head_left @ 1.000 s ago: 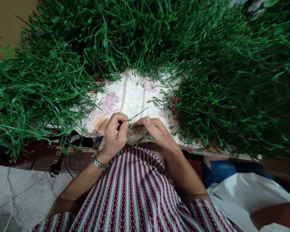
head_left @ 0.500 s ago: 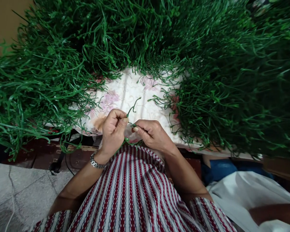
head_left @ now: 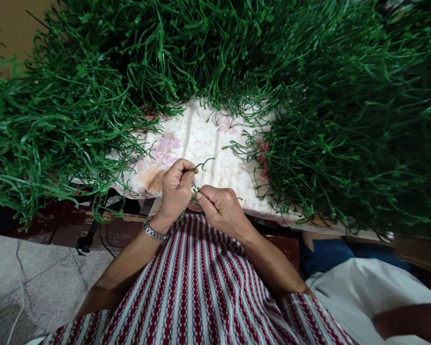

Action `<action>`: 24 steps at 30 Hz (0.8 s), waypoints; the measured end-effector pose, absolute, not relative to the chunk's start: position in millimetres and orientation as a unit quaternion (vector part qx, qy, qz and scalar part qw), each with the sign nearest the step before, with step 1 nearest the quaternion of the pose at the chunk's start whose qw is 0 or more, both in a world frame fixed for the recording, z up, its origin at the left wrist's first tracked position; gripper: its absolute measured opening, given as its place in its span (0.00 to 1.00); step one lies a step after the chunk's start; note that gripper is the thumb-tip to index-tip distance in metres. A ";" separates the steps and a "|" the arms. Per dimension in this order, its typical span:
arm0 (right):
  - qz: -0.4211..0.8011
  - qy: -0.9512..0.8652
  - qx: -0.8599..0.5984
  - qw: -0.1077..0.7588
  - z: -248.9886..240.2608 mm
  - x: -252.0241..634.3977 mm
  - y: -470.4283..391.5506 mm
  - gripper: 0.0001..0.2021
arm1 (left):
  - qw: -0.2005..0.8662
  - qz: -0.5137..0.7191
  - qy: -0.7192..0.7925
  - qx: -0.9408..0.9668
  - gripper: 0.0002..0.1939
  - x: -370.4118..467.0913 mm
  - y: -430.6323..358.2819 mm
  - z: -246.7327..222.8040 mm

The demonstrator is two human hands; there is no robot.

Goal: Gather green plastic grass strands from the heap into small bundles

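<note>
A thin green branching stem, plastic-looking, runs through my fingers just over the table's front edge. My left hand pinches it between thumb and forefinger, and its forked tip points right beyond them. Close by on the right and slightly lower, my right hand is closed in a pinch on the lower part of the same stem. A small pale spot shows between the two hands; I cannot make out what it is. Part of the stem below is hidden behind my hands. A metal watch is on my left wrist.
Heaped green stems lie at left, back and right on a white flowered cloth. A person's arm and white garment are at lower right. A cable runs over the floor at lower left.
Both hands have shifted slightly right, the right one also a little down. The stem's tip has swung from pointing up to pointing more to the right.
</note>
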State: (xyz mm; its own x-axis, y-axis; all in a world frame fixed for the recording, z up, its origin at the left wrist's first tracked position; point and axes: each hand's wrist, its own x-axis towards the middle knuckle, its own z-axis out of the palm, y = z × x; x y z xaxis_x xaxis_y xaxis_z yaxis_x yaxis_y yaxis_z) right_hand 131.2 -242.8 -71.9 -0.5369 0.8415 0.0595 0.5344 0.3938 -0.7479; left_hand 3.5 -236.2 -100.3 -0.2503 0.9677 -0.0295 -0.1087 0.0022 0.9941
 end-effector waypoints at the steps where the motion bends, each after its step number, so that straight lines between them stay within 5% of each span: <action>1: 0.343 -0.805 -0.429 0.222 -71.3 131.3 -245.0 0.14 | 0.462 0.582 0.535 0.402 0.02 5.3 -236.0 -100.9; 24: 0.165 -0.857 -0.410 0.263 -56.5 144.5 -257.7 0.14 | 0.465 0.593 0.479 0.450 0.05 18.5 -230.6 -88.6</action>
State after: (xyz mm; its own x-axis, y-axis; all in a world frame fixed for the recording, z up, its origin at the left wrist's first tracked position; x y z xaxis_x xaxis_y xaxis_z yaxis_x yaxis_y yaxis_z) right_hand 144.5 -257.7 -56.5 -0.5250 0.7907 0.3147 0.6169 0.6084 -0.4993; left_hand 18.5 -230.6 -88.6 -0.1623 0.9828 0.0883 -0.1207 -0.1086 0.9867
